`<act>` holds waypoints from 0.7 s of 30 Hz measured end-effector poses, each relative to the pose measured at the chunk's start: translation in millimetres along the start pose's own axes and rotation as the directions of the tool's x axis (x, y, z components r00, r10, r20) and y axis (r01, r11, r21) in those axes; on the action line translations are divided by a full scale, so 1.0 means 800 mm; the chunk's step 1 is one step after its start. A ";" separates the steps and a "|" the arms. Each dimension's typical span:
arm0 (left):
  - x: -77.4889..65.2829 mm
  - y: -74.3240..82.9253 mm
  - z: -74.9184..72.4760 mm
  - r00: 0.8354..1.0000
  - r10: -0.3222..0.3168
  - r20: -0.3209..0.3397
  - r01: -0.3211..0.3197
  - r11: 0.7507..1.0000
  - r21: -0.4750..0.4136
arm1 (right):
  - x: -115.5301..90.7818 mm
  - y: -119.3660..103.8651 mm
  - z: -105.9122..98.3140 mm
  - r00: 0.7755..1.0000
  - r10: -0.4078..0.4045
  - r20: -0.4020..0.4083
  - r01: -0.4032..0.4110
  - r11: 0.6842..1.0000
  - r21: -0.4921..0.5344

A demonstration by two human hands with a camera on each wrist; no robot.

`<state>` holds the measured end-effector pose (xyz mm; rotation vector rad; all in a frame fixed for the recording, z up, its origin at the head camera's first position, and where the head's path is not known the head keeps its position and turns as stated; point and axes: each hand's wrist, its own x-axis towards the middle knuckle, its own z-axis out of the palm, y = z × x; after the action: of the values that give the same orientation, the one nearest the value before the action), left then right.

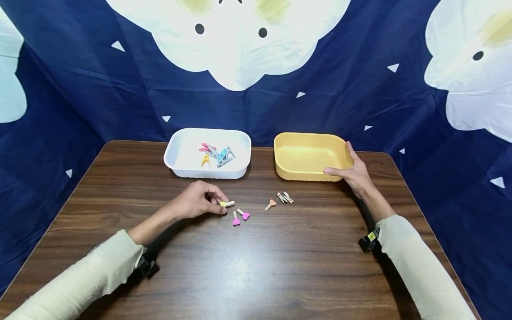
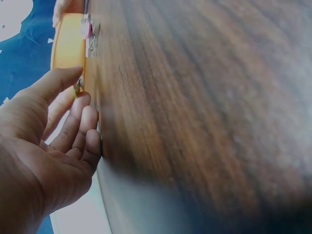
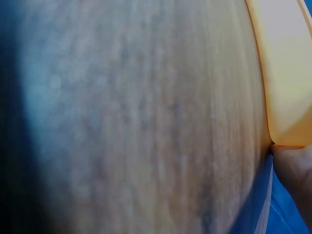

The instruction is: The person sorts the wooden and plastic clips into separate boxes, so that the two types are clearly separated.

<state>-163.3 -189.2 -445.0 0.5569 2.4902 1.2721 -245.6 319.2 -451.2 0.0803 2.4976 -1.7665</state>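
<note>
My left hand (image 1: 198,198) pinches a small wooden clothespin with a yellow heart (image 1: 223,204) between thumb and fingertips, low over the table. Beside those fingertips lie two clothespins with pink hearts, a nearer one (image 1: 236,222) and a farther one (image 1: 246,216). My right hand (image 1: 356,172) rests on the right end of a yellow bin (image 1: 304,176), its thumb along the front rim and a straight finger along the right side. In front of that bin are an orange clothespin (image 1: 272,203) and a few plain wooden clothespins (image 1: 287,198).
A white bin (image 1: 180,170) stands at the back left, holding several plastic clips (image 1: 222,155) in pink, grey, blue and yellow. Both bins sit near the far edge of the brown wooden table (image 1: 168,275). A dark blue patterned cloth (image 1: 132,98) hangs close behind.
</note>
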 end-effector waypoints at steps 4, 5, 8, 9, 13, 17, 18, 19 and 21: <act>0.002 0.002 0.002 1.000 0.007 -0.001 -0.007 1.000 -0.010 | 0.002 0.001 -0.001 1.000 0.003 0.004 -0.003 1.000 -0.017; 0.003 0.003 0.003 1.000 0.012 0.000 -0.012 1.000 -0.013 | 0.002 0.001 -0.002 1.000 0.002 0.005 -0.001 1.000 -0.023; 0.005 0.004 0.006 1.000 0.027 0.004 -0.026 0.999 -0.019 | 0.002 0.002 -0.001 1.000 -0.001 0.003 0.001 0.999 -0.040; 0.006 0.005 0.007 0.999 0.031 0.006 -0.031 0.999 -0.022 | 0.002 0.001 -0.001 1.000 -0.002 0.002 0.002 0.999 -0.044; 0.010 0.009 0.011 0.999 0.035 0.016 -0.035 0.999 -0.029 | 0.002 0.001 0.000 1.000 -0.003 -0.007 0.003 0.999 -0.048; 0.015 0.012 0.014 0.999 0.044 0.013 -0.044 0.999 -0.022 | 0.000 0.001 0.000 1.000 -0.013 -0.005 0.013 0.999 -0.051; 0.017 0.013 0.015 0.999 0.047 0.011 -0.047 0.999 -0.021 | 0.000 0.001 0.000 1.000 -0.017 -0.004 0.017 0.999 -0.050; 0.018 0.013 0.016 0.999 0.050 0.008 -0.050 0.999 -0.016 | 0.000 0.000 -0.001 1.000 -0.020 -0.002 0.020 0.998 -0.052; 0.021 0.015 0.018 0.999 0.054 0.006 -0.054 0.998 -0.011 | -0.001 -0.001 -0.002 1.000 -0.023 0.000 0.022 0.998 -0.065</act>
<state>-169.8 -164.4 -445.0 0.6287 2.4771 1.3008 -245.2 320.8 -450.0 0.0490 2.5638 -1.6922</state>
